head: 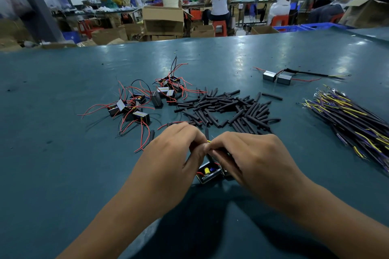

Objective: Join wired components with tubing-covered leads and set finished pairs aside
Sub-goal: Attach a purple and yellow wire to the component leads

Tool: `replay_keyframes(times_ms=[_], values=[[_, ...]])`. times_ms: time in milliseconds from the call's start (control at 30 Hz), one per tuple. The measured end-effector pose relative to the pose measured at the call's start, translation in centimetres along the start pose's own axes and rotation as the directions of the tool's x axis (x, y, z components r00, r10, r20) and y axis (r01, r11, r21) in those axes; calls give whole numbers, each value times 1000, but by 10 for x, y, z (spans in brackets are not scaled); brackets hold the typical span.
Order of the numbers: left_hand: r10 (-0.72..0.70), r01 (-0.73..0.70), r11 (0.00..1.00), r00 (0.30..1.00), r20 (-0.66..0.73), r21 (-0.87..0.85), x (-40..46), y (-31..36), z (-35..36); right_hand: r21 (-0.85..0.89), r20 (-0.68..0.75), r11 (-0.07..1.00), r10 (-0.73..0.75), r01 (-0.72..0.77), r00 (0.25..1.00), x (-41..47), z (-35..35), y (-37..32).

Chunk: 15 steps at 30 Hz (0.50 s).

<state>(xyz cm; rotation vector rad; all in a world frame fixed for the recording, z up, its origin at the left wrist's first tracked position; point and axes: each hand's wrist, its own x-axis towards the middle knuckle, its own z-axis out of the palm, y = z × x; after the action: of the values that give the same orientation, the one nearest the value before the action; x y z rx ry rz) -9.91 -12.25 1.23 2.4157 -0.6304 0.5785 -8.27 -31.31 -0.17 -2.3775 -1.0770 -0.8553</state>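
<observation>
My left hand (176, 149) and my right hand (248, 153) meet fingertip to fingertip low in the middle of the green table (63, 153). Both pinch thin wires, a yellow lead (208, 141) showing between them. A piece of black tubing (206, 130) sticks up from the pinch. Below the fingers hangs a small black box component (208, 172) with yellow and blue parts inside. Further back lies a heap of black tubing pieces (229, 109). A finished pair of grey boxes (276, 78) lies at the back right.
Loose box components with red and black wires (139, 105) are scattered at the left middle. A bundle of black leads with yellow and purple ends (353, 120) lies at the right edge. Beyond the table's far edge people sit at benches among cardboard boxes.
</observation>
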Motion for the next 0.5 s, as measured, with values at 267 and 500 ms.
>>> replay_keyframes(times_ms=[267,500], values=[[-201,202,964,979,22,-172,-3,6,0,193,3,965,179,-176,984,0,8,-5],[-16,19,1000,996,83,-25,4,3,-12,434,96,830,344,-351,934,2,8,-6]])
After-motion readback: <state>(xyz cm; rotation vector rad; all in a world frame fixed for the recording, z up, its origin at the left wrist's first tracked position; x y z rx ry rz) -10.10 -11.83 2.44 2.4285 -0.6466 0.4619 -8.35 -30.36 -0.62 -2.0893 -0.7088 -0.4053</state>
